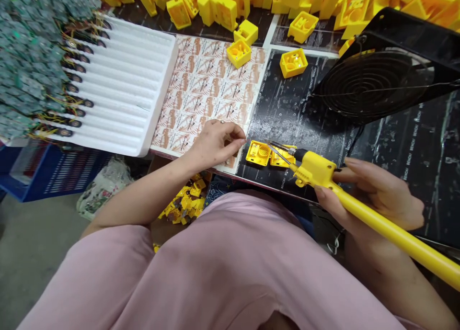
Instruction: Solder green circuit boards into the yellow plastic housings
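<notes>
our right hand (381, 191): we gripped the yellow soldering gun (316, 169), tip at two open yellow housings (258, 153) | our left hand (215, 145): near them, thumb and index close | black fan (373, 83) stood beyond

Left hand (220, 143) brings thumb and forefinger together; right hand (377, 196) curls.

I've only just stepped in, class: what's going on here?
A person's right hand holds a yellow tool, its metal tip over two open yellow cases at the table's near edge. The left hand is beside them, fingertips together; whether it pinches anything is unclear. Behind are many more yellow pieces and a black fan; to the left, a white ridged tray.
</notes>
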